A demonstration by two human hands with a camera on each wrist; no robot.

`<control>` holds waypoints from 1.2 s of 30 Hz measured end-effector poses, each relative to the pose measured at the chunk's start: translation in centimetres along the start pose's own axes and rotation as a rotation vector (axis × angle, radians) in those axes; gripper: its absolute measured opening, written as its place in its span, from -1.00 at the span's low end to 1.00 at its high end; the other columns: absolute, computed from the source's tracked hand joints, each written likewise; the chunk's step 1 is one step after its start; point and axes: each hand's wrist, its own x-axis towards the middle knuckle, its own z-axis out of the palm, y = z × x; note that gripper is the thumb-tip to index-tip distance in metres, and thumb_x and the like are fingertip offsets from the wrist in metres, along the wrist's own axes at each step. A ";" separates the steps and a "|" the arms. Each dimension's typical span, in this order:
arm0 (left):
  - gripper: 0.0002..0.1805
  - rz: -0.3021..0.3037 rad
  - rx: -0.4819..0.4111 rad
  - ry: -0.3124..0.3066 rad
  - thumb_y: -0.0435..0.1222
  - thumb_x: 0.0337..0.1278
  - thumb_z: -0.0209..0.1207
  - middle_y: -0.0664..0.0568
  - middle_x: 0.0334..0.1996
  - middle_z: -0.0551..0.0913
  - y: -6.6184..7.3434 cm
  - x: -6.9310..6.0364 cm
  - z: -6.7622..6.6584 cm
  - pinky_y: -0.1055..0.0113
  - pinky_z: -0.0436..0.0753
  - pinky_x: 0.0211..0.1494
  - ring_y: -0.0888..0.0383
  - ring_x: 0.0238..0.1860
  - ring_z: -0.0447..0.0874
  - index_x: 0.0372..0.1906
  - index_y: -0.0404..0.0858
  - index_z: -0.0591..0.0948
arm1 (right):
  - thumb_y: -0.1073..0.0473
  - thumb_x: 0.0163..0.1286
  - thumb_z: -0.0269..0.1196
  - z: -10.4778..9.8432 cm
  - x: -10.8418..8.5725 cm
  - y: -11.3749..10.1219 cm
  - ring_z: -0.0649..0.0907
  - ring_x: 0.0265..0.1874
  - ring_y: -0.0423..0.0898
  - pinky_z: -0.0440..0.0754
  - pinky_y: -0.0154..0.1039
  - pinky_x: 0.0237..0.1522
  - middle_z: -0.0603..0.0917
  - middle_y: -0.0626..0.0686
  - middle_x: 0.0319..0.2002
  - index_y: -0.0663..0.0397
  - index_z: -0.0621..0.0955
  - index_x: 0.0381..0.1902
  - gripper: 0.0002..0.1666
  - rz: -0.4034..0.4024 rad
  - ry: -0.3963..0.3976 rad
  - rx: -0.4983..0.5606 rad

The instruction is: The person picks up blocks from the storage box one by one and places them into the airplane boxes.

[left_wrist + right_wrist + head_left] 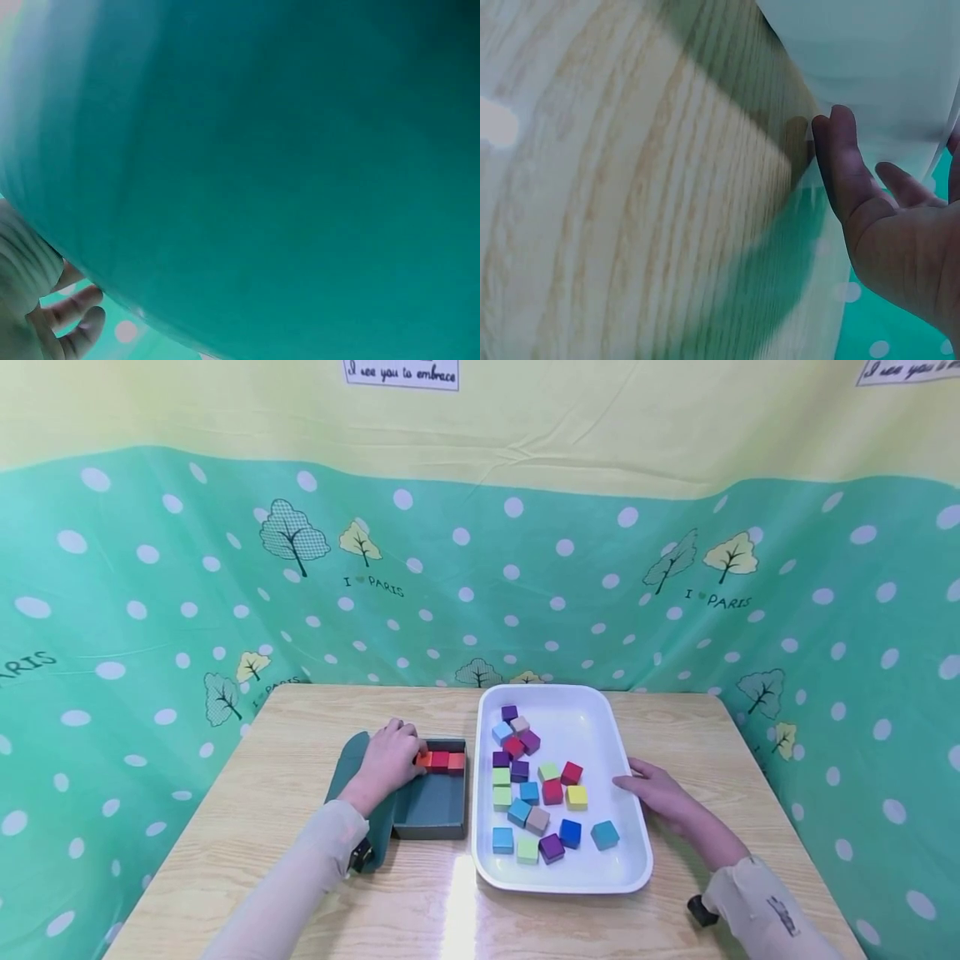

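My left hand (388, 760) reaches over the left wall of a dark grey-green box (429, 831). It pinches an orange cube (424, 760) in the box's far left corner. To the right of that cube sit a red cube (440, 762) and a coral cube (456, 763), in one row along the far wall. The box's teal lid flap (285, 187) fills most of the left wrist view, hiding the fingertips. My right hand (667, 793) rests at the right rim of a white tray (592, 881), thumb over the edge. In the right wrist view its fingers (844, 150) lie extended against the tray's outer side.
Several loose cubes in purple, green, blue, red, yellow and beige lie in the tray, mostly on its left side, such as a yellow cube (577, 797) and a teal cube (604, 835). A wooden table (247, 827) bears everything. A green dotted curtain (480, 577) hangs behind.
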 end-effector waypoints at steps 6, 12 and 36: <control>-0.65 0.000 -0.065 -0.006 -0.02 -0.23 0.53 0.03 -0.26 0.58 -0.3 -0.3 -0.4 0.10 0.54 -0.16 0.00 -0.18 0.42 -0.29 -0.09 0.77 | -0.05 0.44 0.14 -0.1 0.2 0.1 0.63 0.02 0.09 0.59 0.00 0.01 0.55 0.29 0.14 0.22 0.13 0.48 -0.17 -0.003 0.003 -0.021; -0.71 -0.018 -0.243 -0.060 -0.16 -0.02 0.45 0.01 -0.15 0.63 0.4 -0.2 -4.3 0.07 0.58 -0.09 -0.01 -0.10 0.56 -0.15 -0.14 0.74 | -0.05 0.42 0.17 -0.2 0.2 0.2 0.64 0.00 0.08 0.59 -0.01 0.00 0.56 0.28 0.12 0.20 0.16 0.48 -0.17 -0.002 0.000 -0.013; -0.64 0.149 -0.629 -0.522 -0.27 0.07 0.38 0.12 -0.07 0.63 19.3 12.4 -2.6 0.35 0.55 -0.09 0.21 -0.14 0.57 0.03 -0.06 0.68 | -0.06 0.40 0.20 -0.1 0.3 0.5 0.64 -0.03 0.04 0.59 0.00 0.00 0.62 0.18 0.05 0.17 0.24 0.44 -0.21 -0.020 0.029 0.038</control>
